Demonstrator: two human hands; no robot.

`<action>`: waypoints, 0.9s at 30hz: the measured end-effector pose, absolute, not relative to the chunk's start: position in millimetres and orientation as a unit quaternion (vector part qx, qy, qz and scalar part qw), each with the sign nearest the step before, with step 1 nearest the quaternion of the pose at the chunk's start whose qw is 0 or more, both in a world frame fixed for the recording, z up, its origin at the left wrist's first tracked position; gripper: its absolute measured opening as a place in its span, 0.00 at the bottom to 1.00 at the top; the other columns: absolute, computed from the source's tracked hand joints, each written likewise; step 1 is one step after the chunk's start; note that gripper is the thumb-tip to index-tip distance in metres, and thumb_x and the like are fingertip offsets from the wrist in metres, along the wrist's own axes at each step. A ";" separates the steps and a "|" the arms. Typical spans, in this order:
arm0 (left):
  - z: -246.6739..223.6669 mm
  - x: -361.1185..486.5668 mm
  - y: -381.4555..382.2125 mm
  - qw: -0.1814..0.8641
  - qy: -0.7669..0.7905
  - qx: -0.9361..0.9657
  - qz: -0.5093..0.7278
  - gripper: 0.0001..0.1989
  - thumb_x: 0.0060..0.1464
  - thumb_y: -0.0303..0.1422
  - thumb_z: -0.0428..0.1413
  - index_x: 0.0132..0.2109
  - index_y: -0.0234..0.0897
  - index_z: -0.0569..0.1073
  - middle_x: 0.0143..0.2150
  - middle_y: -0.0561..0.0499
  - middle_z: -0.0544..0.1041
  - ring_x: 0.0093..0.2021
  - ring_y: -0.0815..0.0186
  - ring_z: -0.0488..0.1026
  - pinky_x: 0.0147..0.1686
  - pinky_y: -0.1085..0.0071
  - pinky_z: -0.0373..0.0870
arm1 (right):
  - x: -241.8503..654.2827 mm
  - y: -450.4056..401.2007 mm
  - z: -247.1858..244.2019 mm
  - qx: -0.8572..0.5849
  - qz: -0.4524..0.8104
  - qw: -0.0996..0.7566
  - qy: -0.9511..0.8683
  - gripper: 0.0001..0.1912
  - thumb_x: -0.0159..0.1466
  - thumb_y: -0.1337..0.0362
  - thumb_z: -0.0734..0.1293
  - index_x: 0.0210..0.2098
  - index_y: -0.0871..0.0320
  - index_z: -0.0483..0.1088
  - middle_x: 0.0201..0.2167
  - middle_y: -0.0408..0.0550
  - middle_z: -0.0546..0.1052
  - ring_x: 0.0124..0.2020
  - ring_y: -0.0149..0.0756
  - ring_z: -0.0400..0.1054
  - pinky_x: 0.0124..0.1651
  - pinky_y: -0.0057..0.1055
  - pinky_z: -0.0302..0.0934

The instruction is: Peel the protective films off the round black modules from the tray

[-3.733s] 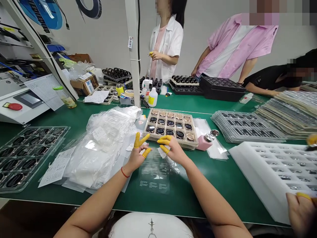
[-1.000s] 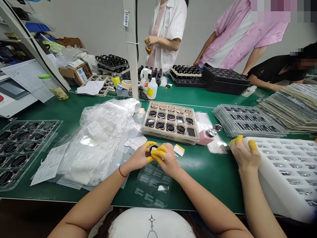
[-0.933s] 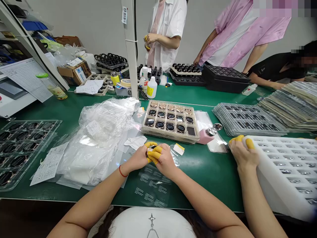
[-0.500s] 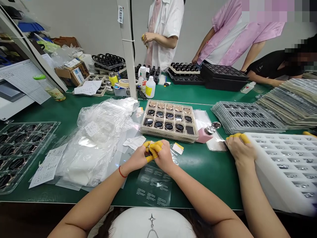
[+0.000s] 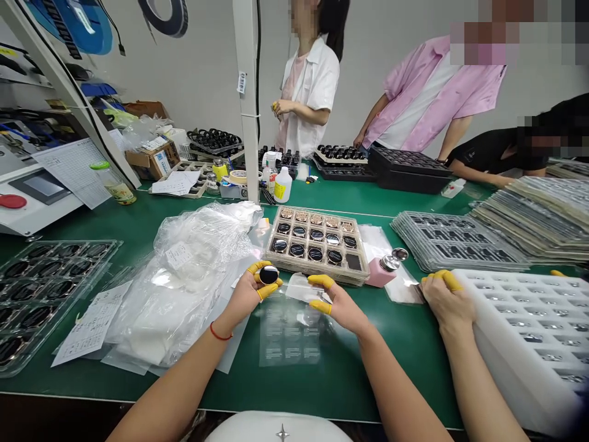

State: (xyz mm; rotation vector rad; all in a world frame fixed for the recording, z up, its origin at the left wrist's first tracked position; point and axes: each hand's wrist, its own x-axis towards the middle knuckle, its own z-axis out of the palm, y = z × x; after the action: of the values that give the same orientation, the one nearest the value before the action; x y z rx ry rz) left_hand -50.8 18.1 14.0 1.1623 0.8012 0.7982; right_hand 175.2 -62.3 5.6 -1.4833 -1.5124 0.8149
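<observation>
My left hand [image 5: 246, 299], in yellow finger cots, grips a round watch case [image 5: 269, 274] with a glossy black face and a thin gold-coloured rim. My right hand [image 5: 338, 301], also in yellow finger cots, is to the right with thumb and forefinger spread apart. By its fingertips is a thin whitish sheet [image 5: 300, 288]; whether it touches them I cannot tell. Below both hands a clear film sheet [image 5: 289, 337] with printed white text lies on the green table. Just beyond is a clear tray [image 5: 317, 273] of round watch cases, black and gold-coloured.
Crumpled plastic bags [image 5: 184, 294] lie left of my hands, beside another watch-case tray [image 5: 46, 270]. On the right are a pink pump bottle [image 5: 381, 273], a co-worker's hand [image 5: 446, 301], a white foam tray [image 5: 519, 344] and stacked clear trays [image 5: 455, 242]. Other people stand behind the table.
My hands were together around the watch case; they have drawn apart. The left keeps the case, its black face now showing, and the right has moved rightward with fingers spread. The view has tilted up.
</observation>
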 end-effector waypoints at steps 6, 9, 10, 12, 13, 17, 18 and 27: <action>12.9 -58.2 18.6 0.653 0.306 0.599 0.349 0.28 0.44 0.32 0.63 0.51 0.38 0.61 0.44 0.46 0.77 0.48 0.58 0.74 0.54 0.57 0.65 | 165.9 -62.6 2.4 -0.576 0.460 0.449 -0.505 0.20 0.59 0.58 0.63 0.51 0.55 0.63 0.30 0.46 0.75 0.32 0.36 0.69 0.37 0.35 0.64; 10.0 -59.6 18.7 0.657 0.303 0.603 0.335 0.28 0.44 0.32 0.63 0.51 0.39 0.61 0.46 0.46 0.76 0.49 0.57 0.74 0.53 0.58 0.66 | 166.6 -64.8 7.3 -0.576 0.506 0.446 -0.463 0.22 0.59 0.58 0.64 0.52 0.55 0.62 0.26 0.43 0.74 0.29 0.34 0.68 0.38 0.35 0.63; 9.0 -59.8 19.1 0.663 0.303 0.598 0.333 0.28 0.45 0.32 0.63 0.52 0.39 0.61 0.45 0.46 0.77 0.49 0.57 0.73 0.53 0.58 0.67 | 168.0 -66.0 9.4 -0.577 0.511 0.441 -0.460 0.23 0.58 0.57 0.65 0.53 0.54 0.62 0.27 0.43 0.74 0.31 0.34 0.69 0.40 0.36 0.63; 7.5 -60.2 20.0 0.671 0.303 0.590 0.330 0.28 0.46 0.32 0.62 0.52 0.39 0.60 0.44 0.46 0.77 0.49 0.58 0.73 0.53 0.58 0.67 | 171.9 -67.6 13.5 -0.585 0.501 0.440 -0.463 0.25 0.58 0.57 0.66 0.54 0.52 0.61 0.34 0.45 0.75 0.38 0.37 0.70 0.45 0.37 0.62; 7.0 -60.3 20.5 0.672 0.303 0.590 0.330 0.28 0.46 0.32 0.62 0.52 0.39 0.60 0.44 0.46 0.78 0.49 0.58 0.74 0.53 0.58 0.67 | 174.0 -67.8 15.3 -0.593 0.484 0.444 -0.466 0.24 0.57 0.56 0.66 0.53 0.51 0.62 0.39 0.47 0.75 0.43 0.38 0.69 0.47 0.37 0.61; 7.5 -60.8 20.9 0.667 0.297 0.599 0.328 0.27 0.46 0.32 0.62 0.52 0.39 0.60 0.44 0.46 0.78 0.49 0.58 0.73 0.51 0.59 0.68 | 180.5 -63.8 20.8 -0.635 0.416 0.443 -0.478 0.14 0.57 0.56 0.65 0.41 0.54 0.70 0.42 0.48 0.74 0.43 0.38 0.67 0.47 0.36 0.60; 8.0 -60.7 20.7 0.664 0.298 0.603 0.326 0.27 0.46 0.32 0.62 0.52 0.38 0.60 0.43 0.46 0.78 0.49 0.58 0.74 0.51 0.59 0.68 | 181.1 -62.7 22.2 -0.639 0.416 0.433 -0.482 0.13 0.57 0.56 0.65 0.38 0.55 0.70 0.38 0.48 0.74 0.40 0.38 0.67 0.43 0.35 0.61; 5.4 -51.3 14.9 0.661 0.329 0.612 0.283 0.27 0.45 0.32 0.62 0.51 0.38 0.61 0.40 0.47 0.77 0.44 0.58 0.76 0.48 0.60 0.70 | 155.6 -58.4 32.8 -0.599 0.348 0.518 -0.502 0.07 0.56 0.58 0.66 0.28 0.56 0.69 0.38 0.47 0.73 0.43 0.38 0.66 0.51 0.38 0.56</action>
State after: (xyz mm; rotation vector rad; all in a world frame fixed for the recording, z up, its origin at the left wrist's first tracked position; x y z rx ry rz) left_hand -51.3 14.9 5.4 1.3846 0.7450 0.6411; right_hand 155.6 -58.4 32.8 -1.4372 -1.2044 0.8347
